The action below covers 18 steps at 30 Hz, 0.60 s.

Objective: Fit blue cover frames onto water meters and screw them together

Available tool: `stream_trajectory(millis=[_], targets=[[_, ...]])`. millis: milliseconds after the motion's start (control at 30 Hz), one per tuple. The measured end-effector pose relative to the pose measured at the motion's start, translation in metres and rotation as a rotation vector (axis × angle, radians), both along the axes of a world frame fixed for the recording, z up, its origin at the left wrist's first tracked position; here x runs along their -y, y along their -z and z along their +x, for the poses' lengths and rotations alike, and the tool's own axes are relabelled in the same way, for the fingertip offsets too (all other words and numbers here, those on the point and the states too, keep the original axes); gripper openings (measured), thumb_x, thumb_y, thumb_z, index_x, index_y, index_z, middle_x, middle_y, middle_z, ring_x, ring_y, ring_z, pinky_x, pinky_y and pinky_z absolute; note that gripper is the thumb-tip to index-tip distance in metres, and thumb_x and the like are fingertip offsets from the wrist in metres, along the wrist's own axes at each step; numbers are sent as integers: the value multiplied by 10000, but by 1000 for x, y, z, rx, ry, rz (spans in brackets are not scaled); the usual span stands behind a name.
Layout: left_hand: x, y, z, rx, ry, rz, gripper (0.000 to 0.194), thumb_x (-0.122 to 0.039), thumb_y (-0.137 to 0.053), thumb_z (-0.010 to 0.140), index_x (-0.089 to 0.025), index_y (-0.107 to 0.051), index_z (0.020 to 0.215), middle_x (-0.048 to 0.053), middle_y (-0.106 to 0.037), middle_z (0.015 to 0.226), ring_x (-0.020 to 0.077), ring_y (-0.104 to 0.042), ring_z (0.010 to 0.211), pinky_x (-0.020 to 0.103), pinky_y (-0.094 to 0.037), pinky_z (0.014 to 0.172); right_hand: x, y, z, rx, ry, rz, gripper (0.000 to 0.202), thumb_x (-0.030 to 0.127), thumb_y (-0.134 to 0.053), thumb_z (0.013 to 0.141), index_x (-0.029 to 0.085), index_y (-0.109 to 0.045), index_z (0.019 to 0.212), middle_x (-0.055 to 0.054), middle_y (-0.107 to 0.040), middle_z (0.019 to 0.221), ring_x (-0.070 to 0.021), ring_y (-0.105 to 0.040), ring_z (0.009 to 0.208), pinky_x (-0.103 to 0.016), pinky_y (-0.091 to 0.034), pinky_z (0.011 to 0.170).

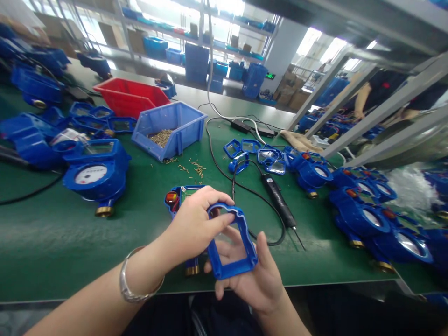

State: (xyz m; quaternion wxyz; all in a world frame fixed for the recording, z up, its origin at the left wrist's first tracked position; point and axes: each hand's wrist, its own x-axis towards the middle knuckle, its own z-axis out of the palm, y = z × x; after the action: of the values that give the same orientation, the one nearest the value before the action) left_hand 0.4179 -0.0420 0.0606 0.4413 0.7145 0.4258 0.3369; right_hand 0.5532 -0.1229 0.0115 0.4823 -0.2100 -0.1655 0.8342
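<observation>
A blue frame-shaped cover [234, 269] with a window opening is held up over the front of the bench. My left hand [198, 224] pinches its upper end between thumb and fingers. Under the cover lies my right hand [248, 275], palm up with fingers spread, touching its lower side. Behind my left hand, partly hidden by it, a blue meter body [178, 190] with a green circuit board and a red-orange part sits on the green bench; its brass end shows below. A black electric screwdriver [279, 200] lies to the right.
A blue bin [191, 135] of small brass screws and a red bin [121, 95] stand behind, with loose screws [198, 169] nearby. Blue meters [96, 172] sit left, more [364, 217] right. Several covers [250, 145] and a looped black cable lie mid-bench. Other people are partly visible beyond.
</observation>
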Motion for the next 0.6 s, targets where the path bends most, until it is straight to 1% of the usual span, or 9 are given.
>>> stream_trajectory(millis=[67,133,233,333,400,500,533,600], targets=[[4,-1,-3,-33,30,2,210,-209,-594,681,-193,-661,880,29,-606,894,179,-574,837,295,-455,742,1,0,-2,26,42,17,466,550,-443,866,210,-545,1168,-113,-667,983,-208,-659,785,-263,-525,550],[6,-3,-5,-44,32,1,229,-238,-583,682,-194,-663,892,40,-609,929,195,-574,884,305,-457,763,2,1,-7,58,87,22,391,479,-447,889,205,-573,1138,-107,-672,950,-189,-648,756,-246,-512,549],[8,-5,-6,-42,-16,-32,210,-278,-555,702,-195,-667,859,42,-615,913,202,-580,877,315,-456,766,1,2,-14,102,126,49,379,475,-451,888,202,-596,1108,-105,-666,932,-188,-633,763,-240,-500,552],[8,-5,-6,-24,-63,-102,196,-279,-546,674,-190,-659,807,29,-622,838,196,-580,812,318,-451,747,2,3,-18,160,159,93,398,465,-425,904,224,-554,1193,-104,-656,949,-186,-620,775,-236,-489,545],[9,-5,-5,1,-83,-171,189,-273,-541,643,-185,-645,776,12,-612,761,182,-566,729,307,-446,696,3,3,-20,204,185,118,402,438,-428,911,249,-509,1256,-97,-648,960,-178,-613,770,-228,-482,532],[9,-7,-8,46,-70,-264,181,-269,-528,632,-182,-625,757,1,-604,716,169,-554,668,291,-440,636,6,1,-20,278,220,136,400,421,-478,892,261,-517,1257,-84,-632,962,-168,-604,763,-213,-479,511],[9,-8,-9,47,-50,-268,177,-265,-525,638,-181,-625,759,2,-613,724,170,-561,679,291,-443,645,6,0,-20,305,225,132,405,425,-496,882,262,-524,1252,-80,-625,960,-169,-602,766,-212,-481,503],[6,-11,-14,13,-5,-210,171,-252,-532,652,-180,-639,764,10,-643,770,180,-585,752,293,-451,708,8,-3,-17,362,220,109,418,443,-521,863,261,-539,1239,-73,-613,939,-178,-600,776,-213,-488,485]])
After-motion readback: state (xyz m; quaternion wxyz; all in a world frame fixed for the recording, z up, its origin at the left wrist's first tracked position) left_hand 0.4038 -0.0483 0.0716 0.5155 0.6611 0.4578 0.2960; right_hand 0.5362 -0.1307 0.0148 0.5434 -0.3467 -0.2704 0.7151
